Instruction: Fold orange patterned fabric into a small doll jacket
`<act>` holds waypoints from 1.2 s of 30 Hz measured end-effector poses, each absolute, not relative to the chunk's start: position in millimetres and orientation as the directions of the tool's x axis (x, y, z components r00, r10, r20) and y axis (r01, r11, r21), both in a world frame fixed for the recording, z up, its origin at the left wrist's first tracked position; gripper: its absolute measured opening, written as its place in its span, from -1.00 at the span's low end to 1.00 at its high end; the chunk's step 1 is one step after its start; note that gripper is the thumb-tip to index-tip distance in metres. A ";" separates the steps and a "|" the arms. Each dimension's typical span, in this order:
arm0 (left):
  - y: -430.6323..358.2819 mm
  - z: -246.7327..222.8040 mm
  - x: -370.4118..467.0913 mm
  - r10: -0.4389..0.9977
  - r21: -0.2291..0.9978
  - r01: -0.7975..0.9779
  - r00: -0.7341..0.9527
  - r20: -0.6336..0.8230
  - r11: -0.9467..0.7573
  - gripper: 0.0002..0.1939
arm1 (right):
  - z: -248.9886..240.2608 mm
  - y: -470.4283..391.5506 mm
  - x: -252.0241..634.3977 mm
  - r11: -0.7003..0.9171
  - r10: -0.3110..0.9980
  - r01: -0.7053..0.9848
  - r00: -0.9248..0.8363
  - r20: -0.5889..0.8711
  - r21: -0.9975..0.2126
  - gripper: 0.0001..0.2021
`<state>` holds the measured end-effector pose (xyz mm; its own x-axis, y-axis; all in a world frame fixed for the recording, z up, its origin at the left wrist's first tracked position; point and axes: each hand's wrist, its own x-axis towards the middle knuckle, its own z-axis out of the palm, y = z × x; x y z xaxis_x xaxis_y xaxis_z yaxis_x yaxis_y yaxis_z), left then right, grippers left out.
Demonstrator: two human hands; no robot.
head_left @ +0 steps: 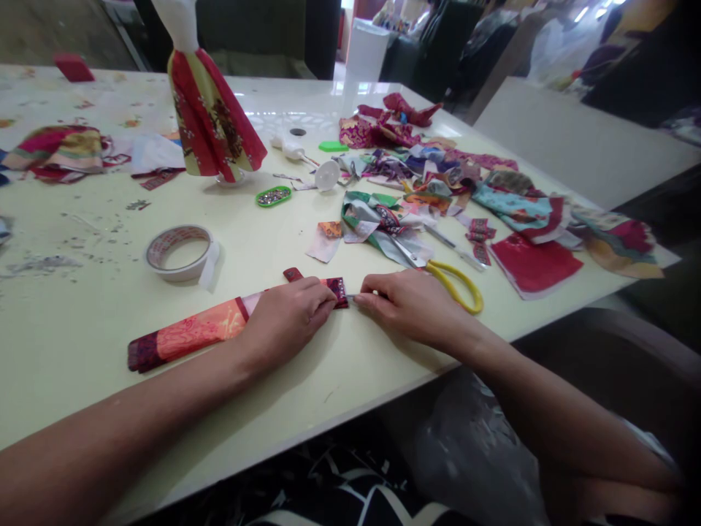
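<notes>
A long folded strip of patterned fabric (197, 330), orange with dark red ends, lies on the table. Near its right end my left hand (288, 314) presses down, fingers closed on the cloth. My right hand (408, 303) pinches a thin metal pointed tool (351, 296), whose tip meets that dark end beside my left fingertips; the rest of the tool is hidden in my fingers. Small light dots show along the fabric's end. A short red patterned strip (293, 274) pokes out behind my left hand. Scissors with yellow handles (457, 286) lie just behind my right hand.
A roll of white tape (183, 252) lies to the left. Behind it stands a dress form with a red-gold skirt (211, 117). A green tray of small beads (274, 196) is near it. Fabric scraps (416, 172) are heaped at right. The table edge (350, 424) runs close in front.
</notes>
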<state>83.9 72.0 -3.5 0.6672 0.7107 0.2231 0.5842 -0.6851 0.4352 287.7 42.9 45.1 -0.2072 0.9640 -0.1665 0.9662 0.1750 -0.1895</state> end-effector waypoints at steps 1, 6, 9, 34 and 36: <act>72.2 -4.0 83.8 0.707 0.430 0.582 0.668 0.232 -0.690 -0.80 | 46.4 43.6 286.6 0.183 0.962 0.970 -0.210 -0.175 -0.160 -0.72; 72.8 -5.5 83.4 0.701 0.423 0.577 0.669 0.247 -0.699 -0.79 | 47.5 46.9 283.8 0.212 0.953 0.975 -0.222 -0.204 -0.071 -0.69; 73.1 -5.5 83.6 0.705 0.430 0.579 0.668 0.237 -0.693 -0.80 | 47.5 48.7 282.7 0.214 0.952 0.976 -0.217 -0.214 -0.038 -0.69; 78.4 -7.7 89.8 0.479 -0.005 0.525 0.780 0.402 -0.851 -0.73 | 51.3 45.1 276.5 0.281 0.949 0.953 -0.258 -0.182 0.112 -0.69; 78.5 -6.7 88.7 0.434 -0.055 0.494 0.807 0.400 -0.868 -0.74 | 51.0 43.7 277.4 0.275 0.950 0.956 -0.254 -0.179 0.106 -0.70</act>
<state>88.7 78.5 -6.7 0.8071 0.4341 0.4001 0.4941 -0.8677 -0.0554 277.4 43.7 51.0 -0.2540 0.9505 -0.1792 0.9555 0.2753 0.1059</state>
